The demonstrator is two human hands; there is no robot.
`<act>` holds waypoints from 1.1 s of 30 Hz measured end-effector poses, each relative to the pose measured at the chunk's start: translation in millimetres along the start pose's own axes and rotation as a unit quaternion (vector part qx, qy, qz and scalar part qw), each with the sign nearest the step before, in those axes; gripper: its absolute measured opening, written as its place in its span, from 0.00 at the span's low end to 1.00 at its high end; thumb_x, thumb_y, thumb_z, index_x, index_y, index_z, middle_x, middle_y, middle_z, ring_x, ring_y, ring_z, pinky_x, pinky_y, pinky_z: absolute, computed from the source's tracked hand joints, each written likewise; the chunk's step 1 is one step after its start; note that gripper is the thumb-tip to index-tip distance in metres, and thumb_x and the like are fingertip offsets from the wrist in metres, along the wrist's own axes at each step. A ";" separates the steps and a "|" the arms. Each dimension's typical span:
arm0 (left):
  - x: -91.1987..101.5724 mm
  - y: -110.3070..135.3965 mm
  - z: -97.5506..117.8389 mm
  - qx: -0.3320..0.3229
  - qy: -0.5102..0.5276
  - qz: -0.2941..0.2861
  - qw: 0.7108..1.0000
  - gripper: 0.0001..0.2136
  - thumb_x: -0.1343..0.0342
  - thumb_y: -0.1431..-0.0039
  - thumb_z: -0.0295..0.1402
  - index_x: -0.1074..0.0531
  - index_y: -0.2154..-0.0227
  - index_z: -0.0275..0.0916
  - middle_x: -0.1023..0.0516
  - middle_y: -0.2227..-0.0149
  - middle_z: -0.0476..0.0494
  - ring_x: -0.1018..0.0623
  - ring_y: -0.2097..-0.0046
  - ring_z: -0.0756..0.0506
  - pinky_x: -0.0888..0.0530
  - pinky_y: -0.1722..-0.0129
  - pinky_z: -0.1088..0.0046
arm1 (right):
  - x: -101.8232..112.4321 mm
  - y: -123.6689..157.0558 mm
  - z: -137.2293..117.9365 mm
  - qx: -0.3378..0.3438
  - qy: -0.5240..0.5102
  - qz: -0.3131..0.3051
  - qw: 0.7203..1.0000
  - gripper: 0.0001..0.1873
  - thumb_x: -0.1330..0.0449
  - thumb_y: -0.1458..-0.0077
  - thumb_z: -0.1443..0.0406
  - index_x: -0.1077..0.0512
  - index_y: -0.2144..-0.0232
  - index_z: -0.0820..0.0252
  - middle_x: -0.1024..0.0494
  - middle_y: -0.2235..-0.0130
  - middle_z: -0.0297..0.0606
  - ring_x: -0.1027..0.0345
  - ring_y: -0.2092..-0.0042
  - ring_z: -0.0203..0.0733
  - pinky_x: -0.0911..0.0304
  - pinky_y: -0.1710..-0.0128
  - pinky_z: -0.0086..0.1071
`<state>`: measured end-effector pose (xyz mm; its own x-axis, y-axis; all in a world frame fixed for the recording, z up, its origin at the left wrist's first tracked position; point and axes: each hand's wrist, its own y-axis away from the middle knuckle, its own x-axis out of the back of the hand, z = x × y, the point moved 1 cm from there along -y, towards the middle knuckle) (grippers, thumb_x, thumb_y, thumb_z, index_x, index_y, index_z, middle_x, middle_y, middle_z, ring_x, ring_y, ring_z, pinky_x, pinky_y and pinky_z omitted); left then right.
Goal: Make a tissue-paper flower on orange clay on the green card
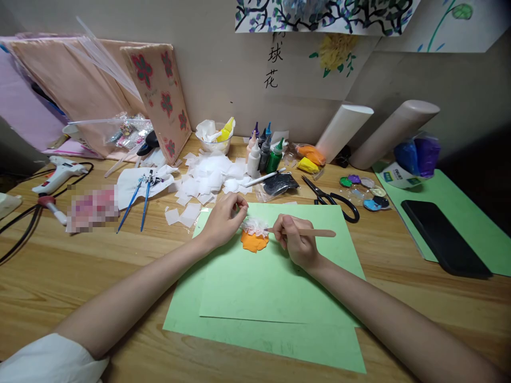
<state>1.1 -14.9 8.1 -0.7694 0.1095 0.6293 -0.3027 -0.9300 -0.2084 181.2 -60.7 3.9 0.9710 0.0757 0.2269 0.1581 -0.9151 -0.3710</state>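
Note:
In my right hand (295, 239) is a flat wooden craft stick (319, 233), gripped between thumb and fingers. Its tip points left and meets the edge of a tuft of white tissue paper (255, 226). That tuft sits on the upper part of an orange clay disc (254, 243) with an uneven rim. Just left of the tuft, my left hand (225, 219) has its thumb and fingers drawn together; whatever is between them is too small to make out. Under the disc lies a green paper sheet (255, 292), on top of another green one.
White tissue squares (207, 175) lie heaped behind my hands. Around them stand paint bottles (275, 157), a plastic bowl (215, 135), scissors (331, 199) and a black phone (445, 236). Paintbrushes (146, 205) and a glue gun (59, 174) with a cord lie left.

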 end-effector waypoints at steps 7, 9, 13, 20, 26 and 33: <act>4.3 3.1 8.1 -0.071 0.011 -0.017 0.997 0.06 0.53 0.39 0.32 0.32 0.67 0.39 0.29 0.66 0.46 0.30 0.62 0.47 0.34 0.60 0.69 | 3.1 -2.6 5.6 -0.064 -0.083 0.024 0.994 0.29 0.57 0.37 0.51 0.36 0.84 0.59 0.41 0.86 0.30 0.48 0.84 0.32 0.48 0.82 0.29; 4.9 4.9 11.5 -0.114 0.014 -0.035 0.993 0.07 0.52 0.39 0.33 0.30 0.66 0.39 0.29 0.65 0.45 0.30 0.60 0.46 0.34 0.58 0.68 | 3.6 -4.6 6.0 -0.071 -0.117 0.011 0.990 0.28 0.56 0.38 0.50 0.36 0.83 0.59 0.38 0.84 0.31 0.44 0.82 0.33 0.47 0.82 0.29; 4.7 6.9 14.2 -0.148 0.008 -0.054 0.987 0.08 0.52 0.38 0.34 0.29 0.66 0.39 0.28 0.66 0.45 0.30 0.61 0.46 0.34 0.59 0.68 | 4.1 -6.5 6.1 -0.060 -0.127 -0.011 0.990 0.26 0.55 0.38 0.51 0.34 0.79 0.59 0.34 0.80 0.32 0.39 0.78 0.34 0.44 0.77 0.30; 5.2 6.6 12.8 -0.140 0.017 -0.043 0.989 0.08 0.52 0.38 0.34 0.30 0.69 0.39 0.29 0.68 0.45 0.30 0.62 0.47 0.34 0.60 0.69 | 3.3 -7.2 5.6 -0.033 -0.112 -0.013 0.993 0.24 0.55 0.37 0.53 0.33 0.77 0.60 0.32 0.77 0.33 0.37 0.76 0.35 0.44 0.74 0.31; 3.8 6.4 11.7 -0.137 0.017 -0.009 0.990 0.06 0.50 0.40 0.31 0.29 0.70 0.38 0.28 0.70 0.46 0.30 0.66 0.48 0.34 0.64 0.71 | 3.2 -5.1 1.7 -0.006 -0.042 -0.034 0.999 0.20 0.55 0.36 0.56 0.32 0.73 0.59 0.30 0.75 0.34 0.36 0.72 0.36 0.41 0.70 0.31; 0.2 5.2 5.9 -0.135 -0.012 0.074 0.988 0.05 0.45 0.47 0.26 0.30 0.77 0.37 0.28 0.76 0.49 0.32 0.71 0.49 0.36 0.70 0.73 | -0.9 -3.6 -0.1 0.067 0.075 -0.067 0.993 0.10 0.52 0.36 0.67 0.32 0.58 0.55 0.26 0.69 0.34 0.33 0.65 0.38 0.39 0.63 0.32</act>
<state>2.6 -21.8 11.6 -0.8038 -0.0331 0.5940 -0.3288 -0.8074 -0.4899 179.8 -57.5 5.2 0.9036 0.1237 0.4102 0.3156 -0.8397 -0.4420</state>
